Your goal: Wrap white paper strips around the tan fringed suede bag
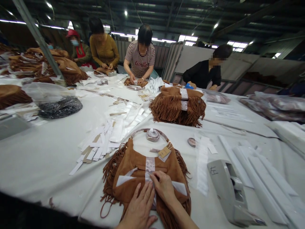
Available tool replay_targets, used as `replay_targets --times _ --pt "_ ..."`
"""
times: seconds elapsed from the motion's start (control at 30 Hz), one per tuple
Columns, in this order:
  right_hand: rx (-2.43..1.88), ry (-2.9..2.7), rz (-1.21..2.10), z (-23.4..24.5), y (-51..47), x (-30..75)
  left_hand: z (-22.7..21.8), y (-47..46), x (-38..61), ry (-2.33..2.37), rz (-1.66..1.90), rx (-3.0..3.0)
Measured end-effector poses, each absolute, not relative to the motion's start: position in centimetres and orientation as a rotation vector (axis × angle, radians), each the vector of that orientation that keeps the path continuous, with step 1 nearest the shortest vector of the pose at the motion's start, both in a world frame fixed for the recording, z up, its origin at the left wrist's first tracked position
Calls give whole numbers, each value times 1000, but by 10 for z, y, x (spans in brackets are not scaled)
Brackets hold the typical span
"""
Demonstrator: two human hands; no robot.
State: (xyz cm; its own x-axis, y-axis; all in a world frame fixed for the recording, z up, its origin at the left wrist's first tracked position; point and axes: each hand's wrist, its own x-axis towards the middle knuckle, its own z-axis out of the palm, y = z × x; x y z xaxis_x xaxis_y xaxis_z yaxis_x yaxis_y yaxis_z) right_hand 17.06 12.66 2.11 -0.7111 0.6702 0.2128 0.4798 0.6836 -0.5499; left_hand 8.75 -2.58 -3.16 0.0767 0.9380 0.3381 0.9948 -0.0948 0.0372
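Observation:
A brown suede handbag (pixel 133 178) with long fringe lies flat in front of me, its strap curved away from me. A clear plastic band (pixel 150 163) runs down its middle over a zipped pocket, with white paper pieces showing on either side. My left hand (pixel 140 203) rests flat on the lower part of the bag beside the band, fingers stretched out. My right hand (pixel 164 187) is curled, its fingertips pinching at the band. A tan hang tag (pixel 164 152) lies near the strap's right end, and a wrapped coil (pixel 152 135) sits inside the strap's loop.
A grey tape dispenser (pixel 226 187) stands at the right, beside long white foam pieces (pixel 257 178). Paper strips (pixel 100 144) are piled left of the bag. Banded fringed bags (pixel 166 106) are stacked beyond it. Several people work across the white-covered table (pixel 47 156).

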Motion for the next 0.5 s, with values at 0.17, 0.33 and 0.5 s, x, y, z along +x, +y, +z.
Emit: replay_targets --times 0.17,0.33,0.5 --pt "-683 -2379 305 20 116 178 -33 -24 88 -1907 -389 -2076" --pt "-399 -2635 50 24 100 190 -23 -22 83 -1803 -398 -2088" --pt "-531 -2694 71 25 87 189 -31 -22 81 -1729 -339 -2098"
